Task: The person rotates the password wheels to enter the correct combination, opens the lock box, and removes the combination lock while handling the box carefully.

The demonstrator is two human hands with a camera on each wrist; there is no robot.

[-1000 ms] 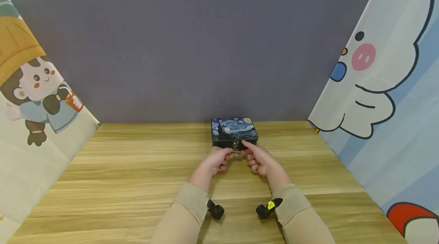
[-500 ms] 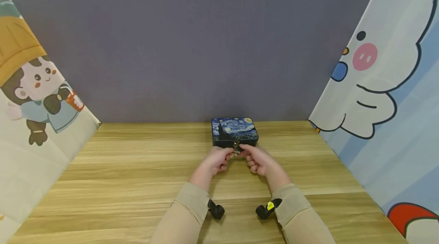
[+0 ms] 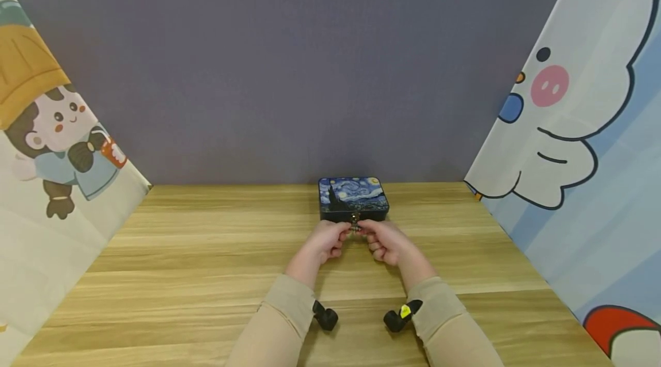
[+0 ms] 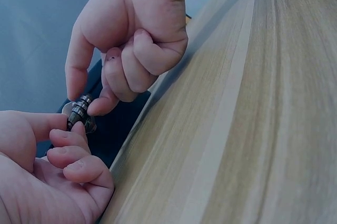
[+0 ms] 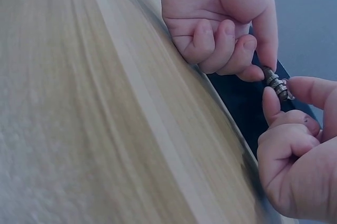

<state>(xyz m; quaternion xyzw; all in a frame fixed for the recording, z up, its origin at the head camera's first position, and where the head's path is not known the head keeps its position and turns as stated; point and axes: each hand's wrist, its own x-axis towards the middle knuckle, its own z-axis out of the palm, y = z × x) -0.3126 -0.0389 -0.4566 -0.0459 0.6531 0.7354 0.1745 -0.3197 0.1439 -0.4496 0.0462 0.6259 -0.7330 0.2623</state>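
A small tin box (image 3: 353, 194) with a swirling blue night-sky picture on its lid lies closed at the table's back edge. A metal clasp (image 3: 355, 217) sits on its dark front, and a small combination padlock (image 4: 80, 109) with ringed dials hangs there. My left hand (image 3: 325, 241) pinches one end of the padlock between thumb and index finger, its other fingers curled. From the other side, the thumb and index finger of my right hand (image 3: 389, 243) pinch the dial end. The right wrist view shows the padlock (image 5: 275, 84) between both hands' fingertips; the numbers are too small to read.
The wood-grain table (image 3: 217, 275) spreads around the box. A grey panel (image 3: 310, 69) rises right behind it. Cartoon-printed cloths hang at the left (image 3: 57, 195) and right (image 3: 594, 183).
My right thumb has come down from beside the clasp to the padlock, and the right hand has shifted slightly left. The left hand and the box have stayed in place.
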